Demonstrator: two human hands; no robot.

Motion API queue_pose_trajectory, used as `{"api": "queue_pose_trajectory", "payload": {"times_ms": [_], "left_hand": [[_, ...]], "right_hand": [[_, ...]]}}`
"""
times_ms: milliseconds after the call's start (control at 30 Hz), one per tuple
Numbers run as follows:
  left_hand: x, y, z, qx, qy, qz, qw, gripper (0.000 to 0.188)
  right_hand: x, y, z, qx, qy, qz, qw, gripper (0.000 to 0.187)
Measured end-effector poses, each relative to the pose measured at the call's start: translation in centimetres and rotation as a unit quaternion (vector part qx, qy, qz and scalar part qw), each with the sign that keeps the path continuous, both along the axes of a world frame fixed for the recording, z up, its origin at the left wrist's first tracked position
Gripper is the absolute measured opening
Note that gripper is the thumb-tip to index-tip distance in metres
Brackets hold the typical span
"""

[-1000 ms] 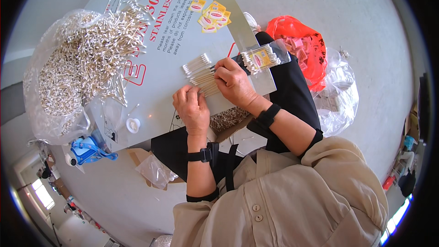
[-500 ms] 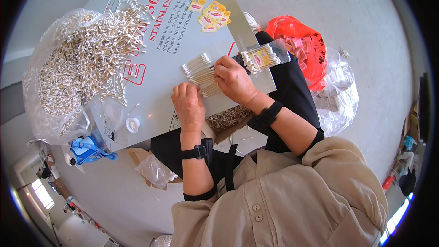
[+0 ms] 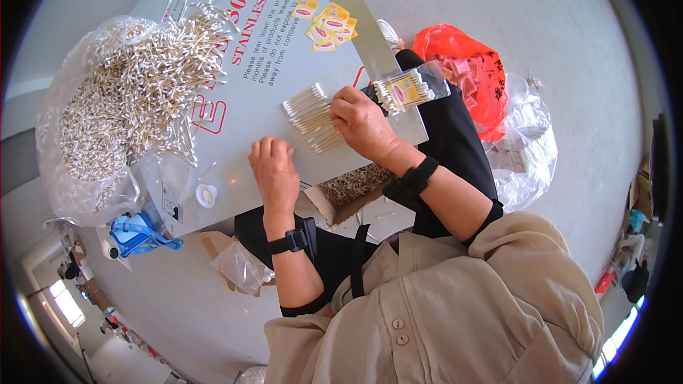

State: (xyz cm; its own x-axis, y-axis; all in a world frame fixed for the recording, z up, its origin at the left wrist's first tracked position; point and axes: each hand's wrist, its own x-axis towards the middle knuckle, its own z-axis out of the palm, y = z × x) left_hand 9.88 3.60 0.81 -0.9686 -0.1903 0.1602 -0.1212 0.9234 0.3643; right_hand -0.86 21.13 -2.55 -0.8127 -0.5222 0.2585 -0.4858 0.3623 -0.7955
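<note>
A row of cotton swabs point(image 3: 307, 115) lies side by side on the metal-topped table. My right hand point(image 3: 364, 126) is closed over the right ends of the row, and its fingers hide what they grip. My left hand point(image 3: 275, 176) is apart from the row, to its lower left, with the fingers curled together. A faint thin strip shows beside its fingertips, too unclear to name. Just past my right hand lies a clear packet point(image 3: 403, 91) of swabs with a yellow card inside.
A large clear bag point(image 3: 53, 124) spills loose swabs at the left. Yellow cards point(image 3: 331, 27) lie toward the far edge. A small white cup point(image 3: 206, 195) stands near the front left. Below the table edge is a cardboard box point(image 3: 348, 208) of swabs; a red bag point(image 3: 491, 110) is at right.
My left hand has moved left and a little down, away from the row of swabs. My right hand has hardly moved.
</note>
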Motion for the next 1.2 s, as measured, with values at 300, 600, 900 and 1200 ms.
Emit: {"api": "queue_pose_trajectory", "payload": {"times_ms": [300,600,900,1200], "left_hand": [[-3.1,2.8,-3.3,0.231,0.187,0.099,0.950,0.040],[-5.6,4.7,-3.9,0.546,0.215,0.111,0.802,0.060],[-2.5,2.8,-3.3,0.397,0.191,0.110,0.891,0.037],[-0.2,2.9,-3.1,0.077,0.104,0.036,0.991,0.024]], "right_hand": [[1.4,0.1,0.6,-0.233,-0.194,-0.097,0.948,0.019],[0.0,-3.4,-0.9,-0.278,-0.166,-0.046,0.945,0.042],[-1.0,-1.8,-0.6,-0.268,-0.216,-0.040,0.938,0.035],[-0.8,-1.5,-0.4,-0.259,-0.236,-0.023,0.936,0.029]]}}
